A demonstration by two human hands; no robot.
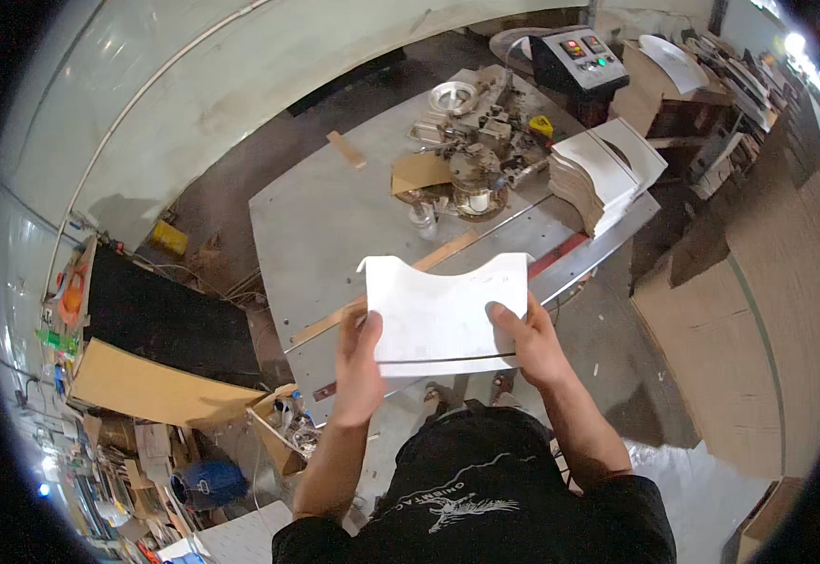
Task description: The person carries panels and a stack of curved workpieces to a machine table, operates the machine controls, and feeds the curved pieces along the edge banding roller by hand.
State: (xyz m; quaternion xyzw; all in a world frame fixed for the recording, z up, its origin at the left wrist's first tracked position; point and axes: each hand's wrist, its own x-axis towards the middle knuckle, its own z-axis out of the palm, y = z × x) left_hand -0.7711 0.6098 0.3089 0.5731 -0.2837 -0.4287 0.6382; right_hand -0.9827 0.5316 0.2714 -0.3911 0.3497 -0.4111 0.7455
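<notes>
White panel held two-handed above the near side of the table

Clock directions are read from the panel, with the person's body at six. The white panel [443,315] is held up in front of the person, over the near side of the metal table [311,221]. Its twelve o'clock edge is scooped; a dark line runs along its six o'clock side. A stack of similar white pieces [593,174] lies toward two o'clock, and a machine [479,169] stands between twelve and one.

Handling, as judged: light, fairly stiff, probably board that flexes a little. The smooth face could slip under dry fingers. The upper corners, at eleven and one, look the likeliest to crease. The straight sides at nine and three offer the soundest hold. Whether it is one layer or several cannot be told.

Hands: the left hand [361,362] pinches the panel's edge at eight, thumb upright along the near face. The right hand [534,346] pinches between three and four, thumb lying inward toward ten. The other fingers are largely hidden behind. Bare forearms rise from seven and five, roughly symmetrical, wrists near straight.
</notes>
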